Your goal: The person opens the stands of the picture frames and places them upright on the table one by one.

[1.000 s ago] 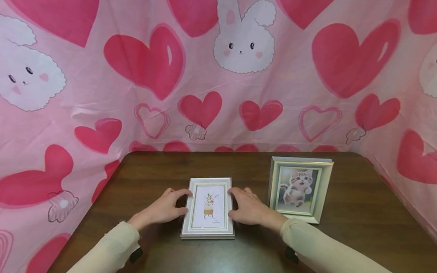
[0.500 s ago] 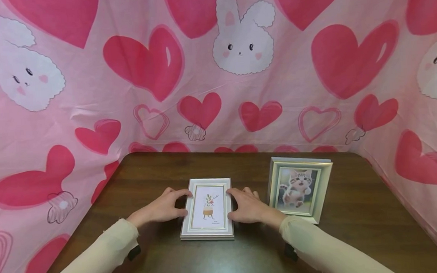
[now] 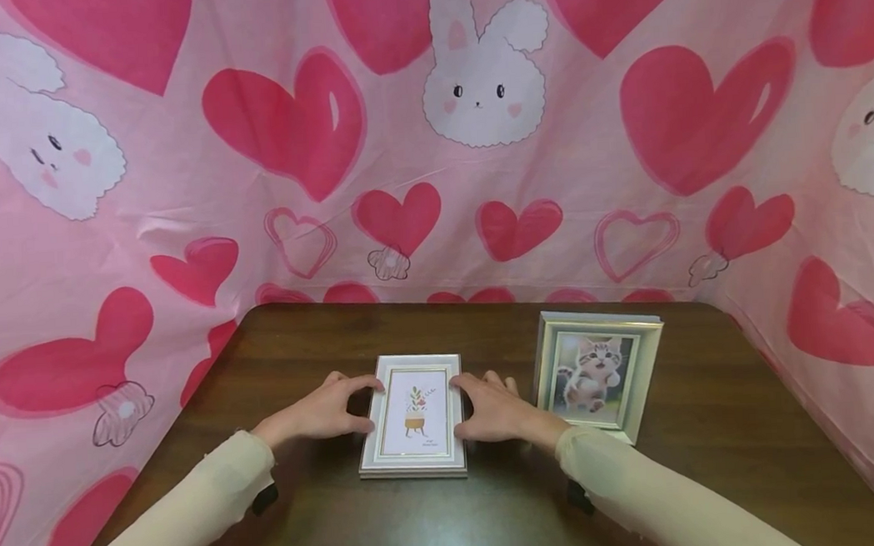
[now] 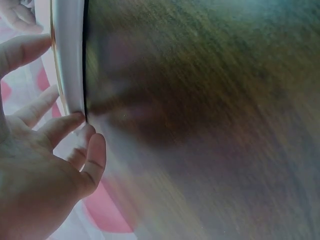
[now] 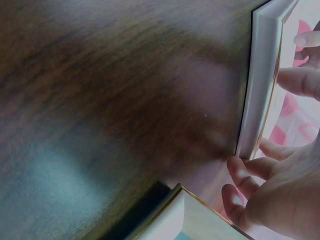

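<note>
A white picture frame [image 3: 419, 464] with a gold inner line and a potted-plant print lies face up on the wooden table, at the middle of the head view. My left hand [image 3: 332, 407] grips its left edge, thumb nearer me and index finger farther up. Opposite, my right hand [image 3: 494, 409] holds the right edge in the same way. The left wrist view shows fingertips [image 4: 72, 119] at the frame's side [image 4: 70, 55]. From the right wrist, fingers [image 5: 241, 172] reach round the other side [image 5: 260, 80].
To the right stands a second frame [image 3: 642, 386] with a kitten picture, tilted back slightly, close behind my right wrist. The dark brown table [image 3: 309, 523] ends at a pink cloth backdrop [image 3: 415, 166] printed with hearts and rabbits.
Both hands stay at the sides of the plant-print frame, which keeps its place on the table. Only a slight shift of the head view shows.
</note>
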Available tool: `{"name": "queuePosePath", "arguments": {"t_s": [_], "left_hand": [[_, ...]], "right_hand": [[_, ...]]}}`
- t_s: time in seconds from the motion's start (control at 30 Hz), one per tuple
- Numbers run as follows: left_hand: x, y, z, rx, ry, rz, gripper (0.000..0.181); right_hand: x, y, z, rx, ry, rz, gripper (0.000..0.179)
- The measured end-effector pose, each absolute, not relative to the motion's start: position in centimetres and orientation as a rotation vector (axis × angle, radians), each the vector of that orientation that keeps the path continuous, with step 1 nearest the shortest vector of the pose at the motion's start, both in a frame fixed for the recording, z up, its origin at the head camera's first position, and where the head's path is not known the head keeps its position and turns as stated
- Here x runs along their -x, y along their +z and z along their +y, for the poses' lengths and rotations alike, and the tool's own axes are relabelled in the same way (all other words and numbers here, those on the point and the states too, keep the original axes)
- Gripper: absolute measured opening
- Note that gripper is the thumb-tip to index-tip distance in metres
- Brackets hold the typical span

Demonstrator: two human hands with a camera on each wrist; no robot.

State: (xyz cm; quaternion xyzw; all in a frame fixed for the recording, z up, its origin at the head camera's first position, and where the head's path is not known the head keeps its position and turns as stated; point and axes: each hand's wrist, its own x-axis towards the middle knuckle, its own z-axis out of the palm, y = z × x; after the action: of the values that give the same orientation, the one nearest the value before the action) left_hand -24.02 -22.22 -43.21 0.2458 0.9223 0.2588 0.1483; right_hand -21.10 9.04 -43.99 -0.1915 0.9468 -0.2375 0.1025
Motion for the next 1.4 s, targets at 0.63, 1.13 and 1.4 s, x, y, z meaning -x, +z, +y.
{"name": "queuePosePath", "arguments": {"t_s": [0.63, 1.13, 1.4], "left_hand": [[24.5, -43.2, -22.4, -0.739, 0.736, 2.625, 0.066], [25.4, -44.4, -23.3, -0.854, 0.801, 2.603, 0.070], [24.5, -43.2, -22.7, -0.718, 0.779, 2.590, 0.078]], "right_hand": [[21.5, -43.7, 9.0, 0.538, -0.695, 2.767, 0.080], [21.9, -43.7, 8.9, 0.496, -0.703, 2.760, 0.091], [21.9, -43.7, 8.8, 0.499, -0.696, 2.759, 0.090]]}}
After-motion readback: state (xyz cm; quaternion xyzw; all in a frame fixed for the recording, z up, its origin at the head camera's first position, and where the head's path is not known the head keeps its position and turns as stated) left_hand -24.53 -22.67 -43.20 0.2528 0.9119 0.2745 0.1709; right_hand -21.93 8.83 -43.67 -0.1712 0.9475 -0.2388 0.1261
